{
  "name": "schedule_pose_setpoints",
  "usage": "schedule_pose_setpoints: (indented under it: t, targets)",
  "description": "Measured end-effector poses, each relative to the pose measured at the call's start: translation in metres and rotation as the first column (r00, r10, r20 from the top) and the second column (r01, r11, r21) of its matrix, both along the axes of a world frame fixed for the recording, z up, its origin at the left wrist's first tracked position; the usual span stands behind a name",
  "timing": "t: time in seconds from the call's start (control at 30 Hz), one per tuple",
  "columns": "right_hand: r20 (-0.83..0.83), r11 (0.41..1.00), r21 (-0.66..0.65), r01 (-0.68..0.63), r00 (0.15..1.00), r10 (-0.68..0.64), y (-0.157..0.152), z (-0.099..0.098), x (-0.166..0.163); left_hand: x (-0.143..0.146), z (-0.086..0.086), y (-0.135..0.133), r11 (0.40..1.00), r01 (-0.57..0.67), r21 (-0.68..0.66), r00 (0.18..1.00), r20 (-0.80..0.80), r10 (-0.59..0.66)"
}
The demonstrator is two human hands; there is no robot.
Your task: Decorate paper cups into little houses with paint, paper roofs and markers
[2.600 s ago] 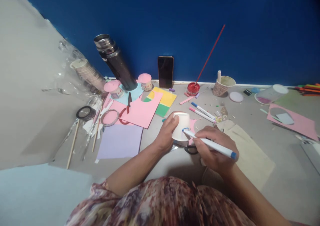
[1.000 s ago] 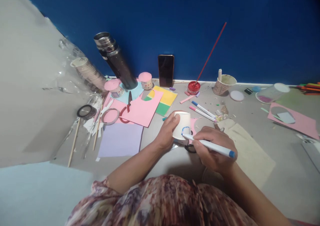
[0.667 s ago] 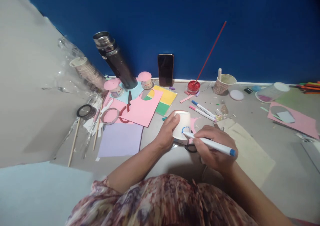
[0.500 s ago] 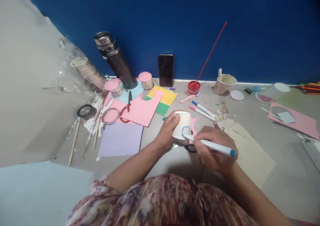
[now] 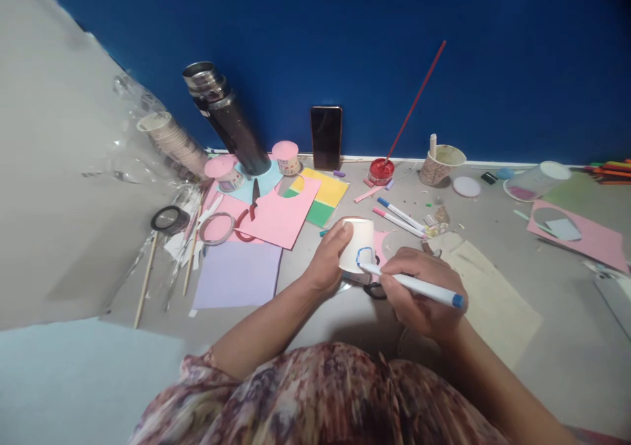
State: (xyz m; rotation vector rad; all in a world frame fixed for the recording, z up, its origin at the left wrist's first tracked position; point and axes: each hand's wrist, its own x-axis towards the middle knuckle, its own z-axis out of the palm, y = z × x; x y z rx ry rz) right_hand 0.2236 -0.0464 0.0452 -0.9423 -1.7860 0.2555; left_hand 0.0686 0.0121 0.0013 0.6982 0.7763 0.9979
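My left hand (image 5: 328, 257) is closed round the left side of a white paper cup (image 5: 351, 244), its thumb lying on the cup's face. The cup stands with its wider rim toward me and bears a blue arch-like outline. In my right hand (image 5: 428, 290) is a white felt-tip pen (image 5: 419, 286) with a blue end, its tip touching the cup by the outline's lower left. Partly hidden behind the cup and hand lie a black-handled pair of scissors (image 5: 375, 291) and a pink paper piece. A blue and a pink felt-tip pen (image 5: 401, 223) rest beyond my right hand.
At the left are a dark flask (image 5: 236, 129), stacked paper cups (image 5: 175, 142), black tape (image 5: 167, 218), red-handled scissors (image 5: 245, 227) and coloured paper (image 5: 236, 274). A phone (image 5: 326, 137) leans on the blue wall. A red paint pot (image 5: 381, 172) holds a long stick.
The blue line on the cup runs slightly farther at its lower left. The pen tip has shifted a little to the left; both hands keep their hold.
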Motion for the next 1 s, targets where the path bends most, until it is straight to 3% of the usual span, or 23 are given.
schedule_pose_setpoints:
  t: [0.2,0.37,0.8,1.0]
  targets:
    - [-0.001,0.999,0.023,-0.029,1.000,0.029,0.0009,0.0004,0.0004,-0.0004,-0.0011,-0.0006,1.000,0.026,0.002,1.000,0.005,-0.026]
    - [0.017,0.998,0.050,0.038,0.999,-0.039,0.0018,0.0004,-0.0002,-0.0013,-0.0018,-0.0003,1.000,-0.003,0.023,1.000,-0.020,0.004]
    - [-0.005,0.999,0.002,-0.036,0.999,0.036,0.0010,0.0008,0.0003,-0.0001,0.0022,0.0004,1.000,0.007,-0.002,1.000,-0.018,-0.007]
    - [0.005,0.986,0.030,0.166,0.986,-0.166,0.0007,0.0003,-0.0015,-0.0010,-0.0002,0.0005,1.000,-0.008,-0.027,1.000,-0.005,0.008]
